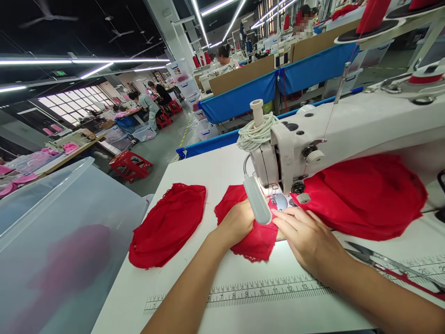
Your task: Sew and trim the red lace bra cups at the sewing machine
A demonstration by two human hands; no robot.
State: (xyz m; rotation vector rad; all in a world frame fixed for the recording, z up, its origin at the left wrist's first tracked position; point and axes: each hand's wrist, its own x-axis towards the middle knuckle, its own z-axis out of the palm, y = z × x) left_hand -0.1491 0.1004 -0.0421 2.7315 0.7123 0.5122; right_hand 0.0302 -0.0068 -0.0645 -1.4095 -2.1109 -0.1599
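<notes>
A lace-edged piece of red fabric (255, 243) lies under the needle area of a white sewing machine (365, 120). My left hand (238, 225) rests on this fabric, fingers bent; a grey paddle-shaped part (257, 202) hides their tips. On the fabric's right edge, the fingertips of my right hand (308, 234) hold it close to the presser foot, which is partly covered. To the left sits a stack of red fabric pieces (168, 225) with lace edging. A larger red fabric pile (368, 197) lies beneath the machine arm, right of my right hand.
Scissors (399, 266) with red handles lie right of my right forearm. A printed ruler scale (260, 294) runs along the table front. A translucent bin (69, 260) stands against the left side. Red thread cones (373, 16) stand above the machine. Several people work farther back.
</notes>
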